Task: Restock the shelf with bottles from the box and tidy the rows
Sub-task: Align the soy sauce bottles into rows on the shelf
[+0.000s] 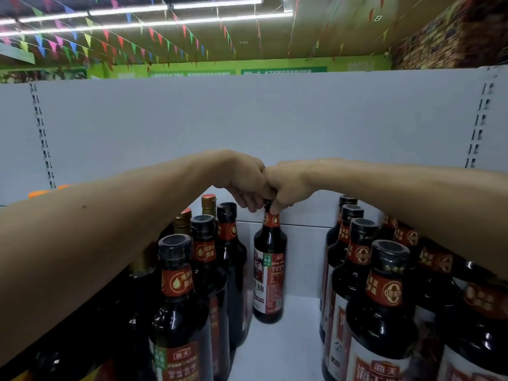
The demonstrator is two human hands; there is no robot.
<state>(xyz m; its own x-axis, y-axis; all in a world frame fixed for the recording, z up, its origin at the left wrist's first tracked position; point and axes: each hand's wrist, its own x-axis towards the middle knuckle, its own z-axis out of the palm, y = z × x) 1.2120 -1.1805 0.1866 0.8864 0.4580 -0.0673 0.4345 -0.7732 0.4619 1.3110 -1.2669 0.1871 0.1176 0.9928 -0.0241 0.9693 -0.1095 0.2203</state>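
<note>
Bottle point(269, 270) stands upright near back of shelf point(291, 339), in gap btwn left row point(178, 312) & right row point(384, 312); left hand point(242, 182) & right hand point(287, 185) both pinch its cap; keep it vertical, label fwd; nudge flush w/ left row.

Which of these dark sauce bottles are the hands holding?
The lone dark glass bottle at the back of the middle gap: left hand and right hand both grip its cap. Neighbouring rows are not held.

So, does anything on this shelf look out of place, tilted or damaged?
Nothing looks spilled or broken. One dark glass bottle with a red neck label stands alone at the back of the middle lane, left hand and right hand gripping its top; neighbouring rows look full.
</note>
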